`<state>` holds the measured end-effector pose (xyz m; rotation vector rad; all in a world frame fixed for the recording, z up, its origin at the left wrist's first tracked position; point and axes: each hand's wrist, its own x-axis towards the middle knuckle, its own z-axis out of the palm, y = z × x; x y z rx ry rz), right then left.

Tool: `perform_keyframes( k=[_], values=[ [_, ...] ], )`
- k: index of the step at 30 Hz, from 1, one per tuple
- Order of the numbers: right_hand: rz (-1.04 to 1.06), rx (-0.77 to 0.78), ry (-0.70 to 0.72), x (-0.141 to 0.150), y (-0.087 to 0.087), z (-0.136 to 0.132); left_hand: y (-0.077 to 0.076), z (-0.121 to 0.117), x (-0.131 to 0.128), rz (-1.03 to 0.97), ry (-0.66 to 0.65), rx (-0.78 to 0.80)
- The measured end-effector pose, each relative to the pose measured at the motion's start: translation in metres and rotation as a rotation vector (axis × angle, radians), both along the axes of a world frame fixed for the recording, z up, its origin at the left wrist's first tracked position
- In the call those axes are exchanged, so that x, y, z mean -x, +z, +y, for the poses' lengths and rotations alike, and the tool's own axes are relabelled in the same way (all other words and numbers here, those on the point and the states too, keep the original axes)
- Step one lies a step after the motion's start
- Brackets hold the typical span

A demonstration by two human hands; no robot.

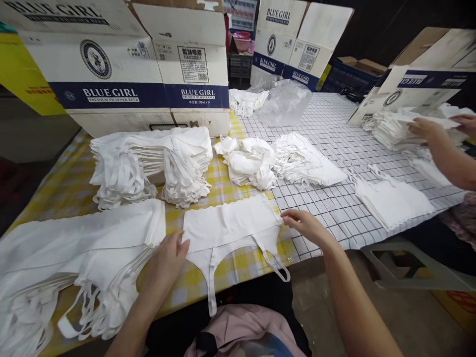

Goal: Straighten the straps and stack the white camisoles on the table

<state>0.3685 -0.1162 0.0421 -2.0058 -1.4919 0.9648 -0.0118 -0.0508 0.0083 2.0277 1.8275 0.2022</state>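
A white camisole (226, 225) lies spread before me, its straps pointing toward my lap and partly over the table edge. My left hand (167, 260) has its thumb and fingers closed at the garment's left edge. At the right edge, the fingertips of my right hand (307, 227) pinch the fabric. Left of my left hand is a thick stack of white camisoles (85, 238) with hanging straps. Behind it sits another folded stack (156, 153). Beyond the camisole lie a crumpled white pile (249, 161) and a flatter white pile (303, 158).
Blue Girl cartons (126, 64) stand along the back. A clear plastic bag (284, 101) lies near the rear. To the right, a co-worker's hands (429, 130) handle white garments by a flat stack (394, 198). A plastic stool (416, 282) stands beside the table.
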Motion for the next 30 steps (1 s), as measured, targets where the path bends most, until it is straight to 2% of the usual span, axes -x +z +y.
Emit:
perform_keyframes(
  k=[3,5,8,12,17,20,23,25,27,30],
  values=[
    [-0.102,-0.061,-0.18,0.007,-0.022,0.035,-0.009,0.025,-0.02,0.169,0.1,-0.063],
    [-0.132,-0.088,-0.234,0.015,-0.036,0.056,-0.013,0.036,-0.029,0.193,0.154,-0.059],
    [-0.149,-0.126,-0.28,0.028,-0.052,0.077,-0.016,0.049,-0.028,0.167,0.164,-0.026],
    [-0.117,-0.166,-0.273,0.038,-0.061,0.087,-0.018,0.062,-0.017,0.104,0.141,0.014],
    [0.021,-0.155,-0.232,0.034,-0.057,0.085,-0.016,0.062,-0.011,0.01,0.136,-0.007],
    [0.146,-0.141,-0.168,0.03,-0.049,0.08,-0.009,0.058,-0.01,-0.066,0.129,-0.027],
    [0.267,-0.136,-0.102,0.026,-0.03,0.076,0.006,0.057,-0.005,-0.163,0.117,-0.07],
    [0.346,-0.187,-0.083,0.023,-0.009,0.073,0.024,0.057,-0.001,-0.228,0.11,-0.106],
    [0.43,-0.316,-0.076,0.02,0.017,0.07,0.049,0.055,0.003,-0.304,0.116,-0.181],
    [0.467,-0.554,-0.049,0.013,0.056,0.061,0.088,0.046,0.008,-0.443,0.113,-0.414]
  ],
)
